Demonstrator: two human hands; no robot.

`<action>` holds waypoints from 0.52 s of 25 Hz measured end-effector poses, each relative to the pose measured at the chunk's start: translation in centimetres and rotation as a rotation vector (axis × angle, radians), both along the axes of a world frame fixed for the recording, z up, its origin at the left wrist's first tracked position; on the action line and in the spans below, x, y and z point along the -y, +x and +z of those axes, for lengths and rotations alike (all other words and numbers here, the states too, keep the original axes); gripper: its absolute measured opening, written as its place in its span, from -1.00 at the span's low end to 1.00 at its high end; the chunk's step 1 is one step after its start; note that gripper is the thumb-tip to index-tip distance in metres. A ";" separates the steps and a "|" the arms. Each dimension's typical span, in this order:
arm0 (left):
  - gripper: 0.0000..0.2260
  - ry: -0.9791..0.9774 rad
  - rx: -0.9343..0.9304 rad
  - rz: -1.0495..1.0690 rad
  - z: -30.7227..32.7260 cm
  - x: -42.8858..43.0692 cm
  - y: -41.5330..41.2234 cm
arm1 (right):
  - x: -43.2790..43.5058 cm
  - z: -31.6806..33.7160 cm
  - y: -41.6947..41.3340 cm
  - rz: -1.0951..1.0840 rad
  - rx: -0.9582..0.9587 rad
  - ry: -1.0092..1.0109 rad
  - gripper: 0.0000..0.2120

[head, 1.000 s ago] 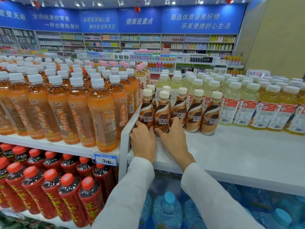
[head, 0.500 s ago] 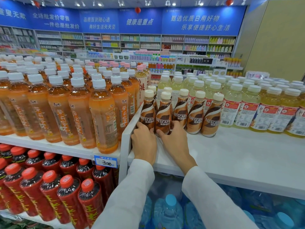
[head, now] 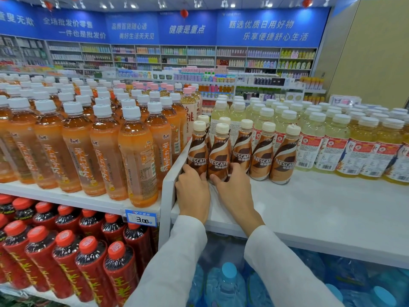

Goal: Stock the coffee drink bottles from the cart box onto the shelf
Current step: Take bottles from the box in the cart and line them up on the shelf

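I have both hands low on the front pair of coffee bottles. The left hand (head: 192,191) has its fingers curled round the foot of the end bottle (head: 197,151), which stands close against the divider (head: 174,180) just left of that hand. The right hand (head: 235,189) holds the foot of the second bottle (head: 219,156) between thumb and curled fingers. Both bottles stand on the shelf (head: 321,209) and look upright, side by side, with barely a gap between them. The cart box is out of view, so I cannot tell how much stock is left.

My main worry is the low grip. These bottles are tall and narrow, so a shove at the foot could rock the cap end. If I push away from the hands, they could knock the back bottles (head: 224,127) just beyond the fingertips. A sideways nudge from the right hand would meet the other three (head: 263,156) standing just right of it, and those could go down one after another.

On the left there is little room, and I judge the knuckles could catch on the divider and jerk the end bottle. If I let go before a bottle sits flat, it could topple toward the wrists, where the shelf edge is near, and drop onto the water jugs (head: 228,282) below.
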State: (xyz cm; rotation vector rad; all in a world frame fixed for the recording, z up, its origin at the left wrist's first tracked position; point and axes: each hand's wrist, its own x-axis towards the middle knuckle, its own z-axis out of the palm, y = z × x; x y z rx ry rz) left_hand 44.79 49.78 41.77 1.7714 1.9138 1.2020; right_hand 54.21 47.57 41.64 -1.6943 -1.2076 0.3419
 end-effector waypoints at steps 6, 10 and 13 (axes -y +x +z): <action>-0.49 0.008 0.000 -0.002 -0.1 0.0 0.0 | -0.2 -0.2 0.0 -0.007 0.011 -0.004 -0.49; -0.55 -0.005 0.058 -0.019 -0.1 0.6 -0.2 | 0.2 -0.4 0.1 -0.005 0.027 -0.025 -0.48; -0.58 0.006 0.109 -0.023 -0.5 2.3 -1.0 | 1.9 -1.0 0.1 0.021 0.058 -0.029 -0.53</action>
